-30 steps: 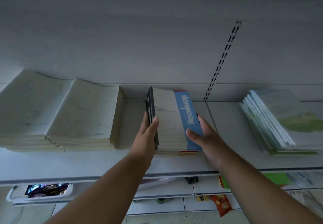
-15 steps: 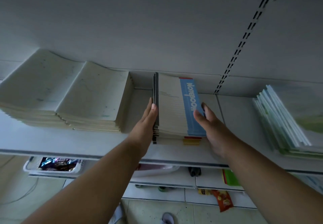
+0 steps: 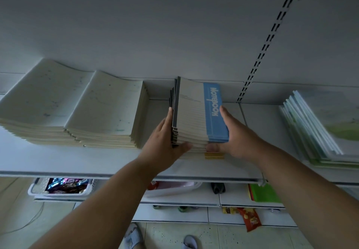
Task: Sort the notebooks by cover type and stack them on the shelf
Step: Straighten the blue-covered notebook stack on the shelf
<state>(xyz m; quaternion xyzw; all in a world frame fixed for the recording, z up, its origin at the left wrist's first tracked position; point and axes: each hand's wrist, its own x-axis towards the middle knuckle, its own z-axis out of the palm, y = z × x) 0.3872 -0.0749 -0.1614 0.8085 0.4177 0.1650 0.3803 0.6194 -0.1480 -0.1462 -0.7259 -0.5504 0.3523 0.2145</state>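
A stack of notebooks, the top one cream with a blue band reading NOTEBOOK, lies on the white shelf at the middle. My left hand presses straight fingers against the stack's left side, its thumb lying across the near edge. My right hand lies flat along the right side by the blue band, thumb against the near edge. Two cream-covered stacks lie side by side to the left. A stack with green and white covers lies at the right.
A slotted upright runs up the back panel behind the shelf. The lower shelf holds a white basket of wrapped sweets, a white tray and green folders. A red snack packet lies further down.
Both hands slid back to the stack's near corners and the thumbs came onto its near edge. The stack's edges look more even. The view tilted upward.
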